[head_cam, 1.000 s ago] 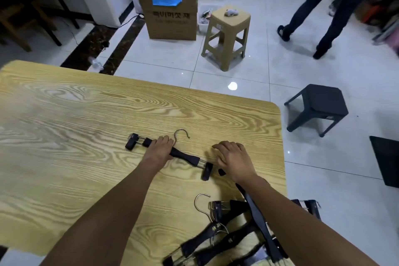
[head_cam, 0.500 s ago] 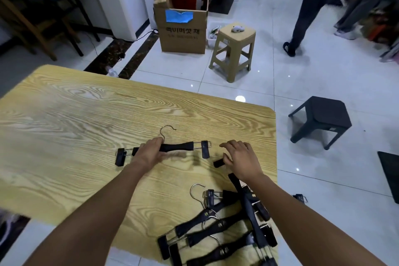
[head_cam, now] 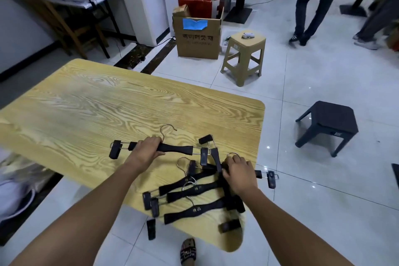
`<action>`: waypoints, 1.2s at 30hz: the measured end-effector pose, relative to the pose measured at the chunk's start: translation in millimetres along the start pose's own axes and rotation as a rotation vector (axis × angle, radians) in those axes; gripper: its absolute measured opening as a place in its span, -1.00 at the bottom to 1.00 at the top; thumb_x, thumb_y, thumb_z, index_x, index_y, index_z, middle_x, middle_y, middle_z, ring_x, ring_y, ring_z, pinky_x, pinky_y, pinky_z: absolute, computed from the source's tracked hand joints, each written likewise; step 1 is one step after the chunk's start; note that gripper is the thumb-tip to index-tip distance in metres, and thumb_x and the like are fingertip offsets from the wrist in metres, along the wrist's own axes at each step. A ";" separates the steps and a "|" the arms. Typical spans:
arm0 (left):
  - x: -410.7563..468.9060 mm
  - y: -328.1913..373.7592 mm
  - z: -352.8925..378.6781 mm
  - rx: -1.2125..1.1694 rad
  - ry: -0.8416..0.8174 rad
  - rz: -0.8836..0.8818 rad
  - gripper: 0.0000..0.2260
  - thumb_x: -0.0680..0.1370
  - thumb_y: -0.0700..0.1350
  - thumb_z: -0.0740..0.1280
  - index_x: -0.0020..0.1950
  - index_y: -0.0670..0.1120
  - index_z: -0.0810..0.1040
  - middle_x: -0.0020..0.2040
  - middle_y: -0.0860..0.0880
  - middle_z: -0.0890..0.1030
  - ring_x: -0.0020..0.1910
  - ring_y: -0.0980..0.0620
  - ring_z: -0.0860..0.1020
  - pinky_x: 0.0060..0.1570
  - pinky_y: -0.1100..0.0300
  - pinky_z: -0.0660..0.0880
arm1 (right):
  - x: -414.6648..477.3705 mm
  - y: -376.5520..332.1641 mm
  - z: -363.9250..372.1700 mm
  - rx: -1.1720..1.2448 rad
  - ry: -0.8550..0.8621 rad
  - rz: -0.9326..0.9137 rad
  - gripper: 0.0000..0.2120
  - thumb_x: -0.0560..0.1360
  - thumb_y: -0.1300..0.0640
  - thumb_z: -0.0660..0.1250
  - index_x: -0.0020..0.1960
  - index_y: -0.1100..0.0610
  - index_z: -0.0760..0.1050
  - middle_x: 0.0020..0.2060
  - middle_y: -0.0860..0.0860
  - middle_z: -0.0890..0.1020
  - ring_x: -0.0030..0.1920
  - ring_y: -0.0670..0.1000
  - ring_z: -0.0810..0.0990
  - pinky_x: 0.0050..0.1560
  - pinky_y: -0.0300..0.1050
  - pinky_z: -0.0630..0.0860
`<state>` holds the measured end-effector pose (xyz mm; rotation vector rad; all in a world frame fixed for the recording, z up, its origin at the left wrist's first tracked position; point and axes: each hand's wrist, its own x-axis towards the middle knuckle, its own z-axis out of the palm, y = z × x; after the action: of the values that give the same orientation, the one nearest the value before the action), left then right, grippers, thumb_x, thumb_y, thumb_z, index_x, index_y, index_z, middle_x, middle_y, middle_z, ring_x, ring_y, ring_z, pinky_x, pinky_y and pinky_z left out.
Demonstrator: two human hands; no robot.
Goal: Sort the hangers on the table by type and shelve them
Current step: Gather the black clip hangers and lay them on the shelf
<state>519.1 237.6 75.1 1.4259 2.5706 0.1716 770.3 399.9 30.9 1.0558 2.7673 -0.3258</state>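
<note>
My left hand (head_cam: 149, 150) keeps its closed grip on one clip hanger (head_cam: 170, 148) on the table (head_cam: 86, 110) — my right hand (head_cam: 239, 174) has dropped from bare wood onto the pile (head_cam: 194, 192), fingers closing round another — gathering like with like.

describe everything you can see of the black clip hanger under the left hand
The black clip hanger with a silver metal hook lies flat on the yellow wood-grain table, apart from the pile. Its dark bar looks like wood or plastic, with a wire rail carrying a black clip at each end. The left hand grips the bar beside the hook, fingers curled over.
</note>
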 end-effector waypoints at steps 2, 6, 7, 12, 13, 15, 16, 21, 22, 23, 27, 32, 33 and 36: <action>-15.7 8.9 6.7 0.004 0.009 0.001 -0.80 0.55 -0.01 0.29 0.05 -0.11 0.42 -0.03 -0.05 0.48 0.01 -0.09 0.47 -0.07 0.11 0.29 | -14.0 -2.0 9.8 0.007 -0.009 0.004 -0.62 0.59 -0.09 0.13 0.30 0.12 0.34 0.21 0.09 0.48 0.24 0.14 0.41 0.20 0.02 0.33; -39.1 21.0 12.2 0.023 -0.009 -0.032 -0.76 0.57 0.02 0.26 0.11 -0.12 0.42 0.03 -0.07 0.50 0.04 -0.08 0.46 0.00 0.10 0.32 | -29.2 -10.2 23.8 0.001 -0.038 0.041 -0.51 0.56 -0.20 0.14 0.30 0.14 0.30 0.21 0.09 0.50 0.24 0.14 0.43 0.21 0.02 0.33; -43.8 22.7 12.8 0.025 -0.009 -0.036 -0.76 0.57 0.02 0.25 0.12 -0.12 0.42 0.04 -0.07 0.50 0.05 -0.08 0.46 0.03 0.10 0.33 | -30.4 -13.1 25.1 0.004 -0.040 0.056 -0.49 0.55 -0.22 0.15 0.30 0.15 0.29 0.20 0.09 0.51 0.24 0.13 0.44 0.21 0.02 0.34; -58.7 25.4 8.7 0.027 0.027 -0.032 -0.75 0.57 0.01 0.26 0.15 -0.13 0.43 0.04 -0.07 0.50 0.05 -0.07 0.46 0.04 0.11 0.33 | -31.3 -25.9 29.4 0.008 -0.067 0.131 -0.50 0.56 0.05 0.25 0.39 0.20 0.16 0.16 0.12 0.57 0.22 0.15 0.49 0.23 0.02 0.37; -60.0 25.2 7.0 0.039 0.030 -0.031 -0.74 0.57 0.01 0.26 0.15 -0.13 0.43 0.04 -0.07 0.50 0.06 -0.07 0.46 0.05 0.11 0.33 | -31.7 -27.2 29.9 0.008 -0.060 0.144 -0.53 0.55 0.18 0.23 0.39 0.21 0.15 0.13 0.12 0.59 0.19 0.14 0.51 0.20 -0.01 0.39; -61.7 23.9 4.0 0.052 0.032 -0.029 -0.74 0.57 0.01 0.25 0.15 -0.13 0.42 0.05 -0.08 0.50 0.05 -0.07 0.45 0.05 0.10 0.33 | -32.5 -28.9 29.1 0.022 -0.043 0.159 -0.50 0.51 0.33 0.21 0.40 0.23 0.14 0.08 0.11 0.61 0.13 0.12 0.56 0.10 -0.06 0.44; -62.3 22.7 2.8 0.051 0.033 -0.029 -0.74 0.57 0.01 0.25 0.15 -0.13 0.42 0.05 -0.08 0.50 0.05 -0.07 0.45 0.05 0.10 0.34 | -32.8 -29.5 28.7 0.033 -0.037 0.159 -0.47 0.50 0.35 0.22 0.42 0.24 0.13 0.07 0.10 0.61 0.10 0.11 0.58 0.05 -0.08 0.46; -64.1 17.5 -6.2 0.050 0.044 -0.032 -0.74 0.57 0.01 0.26 0.15 -0.13 0.42 0.05 -0.07 0.51 0.06 -0.06 0.45 0.07 0.10 0.33 | -36.6 -31.9 16.3 0.051 -0.010 0.163 -0.36 0.49 0.41 0.23 0.49 0.25 0.06 0.21 0.08 0.50 0.01 0.06 0.64 -0.18 -0.13 0.49; -64.3 16.6 -9.5 0.049 0.048 -0.031 -0.74 0.57 0.01 0.26 0.15 -0.13 0.42 0.05 -0.06 0.50 0.06 -0.06 0.45 0.07 0.10 0.33 | -37.0 -32.9 11.2 0.046 0.005 0.162 -0.40 0.49 0.42 0.23 0.46 0.24 0.11 0.24 0.08 0.47 0.00 0.06 0.64 -0.21 -0.13 0.48; -64.5 15.6 -12.6 0.045 0.054 -0.027 -0.75 0.57 0.01 0.26 0.15 -0.12 0.43 0.04 -0.06 0.50 0.06 -0.05 0.46 0.06 0.11 0.33 | -37.3 -34.2 5.5 0.032 0.021 0.157 -0.47 0.49 0.43 0.22 0.41 0.23 0.17 0.24 0.09 0.47 0.01 0.07 0.63 -0.21 -0.12 0.48; -69.6 7.8 -31.3 0.024 0.108 -0.002 -0.77 0.56 0.01 0.27 0.12 -0.10 0.43 0.01 -0.03 0.49 0.03 -0.04 0.45 0.01 0.14 0.29 | -35.4 -41.3 -21.7 -0.072 0.085 0.137 -0.67 0.53 0.41 0.15 0.27 0.23 0.34 0.18 0.13 0.48 0.10 0.10 0.54 0.03 -0.05 0.50; -89.6 -7.1 -65.2 0.048 0.159 -0.018 -0.77 0.56 0.01 0.27 0.13 -0.10 0.42 0.02 -0.02 0.49 0.05 -0.04 0.46 0.00 0.16 0.29 | -23.9 -55.4 -63.7 -0.134 0.187 0.057 -0.68 0.49 0.36 0.22 0.23 0.19 0.40 0.13 0.11 0.51 0.11 0.10 0.51 0.11 -0.07 0.41; -95.9 -10.2 -72.0 0.062 0.167 -0.029 -0.76 0.56 0.02 0.27 0.14 -0.09 0.42 0.03 -0.02 0.49 0.06 -0.04 0.46 0.01 0.16 0.30 | -21.4 -60.1 -72.4 -0.128 0.211 0.028 -0.69 0.50 0.32 0.21 0.23 0.19 0.40 0.13 0.10 0.51 0.11 0.10 0.50 0.10 -0.07 0.40; -118.0 -22.3 -92.2 0.068 0.189 -0.076 -0.75 0.56 0.01 0.28 0.15 -0.10 0.42 0.05 -0.03 0.50 0.08 -0.04 0.46 0.01 0.17 0.29 | -13.7 -80.8 -97.3 -0.062 0.319 -0.026 -0.74 0.58 0.10 0.16 0.22 0.17 0.41 0.14 0.09 0.51 0.12 0.10 0.50 0.08 -0.06 0.39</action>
<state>540.7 125.2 174.1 1.3930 2.8039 0.2193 719.1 357.7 139.4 1.1461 3.0478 -0.0775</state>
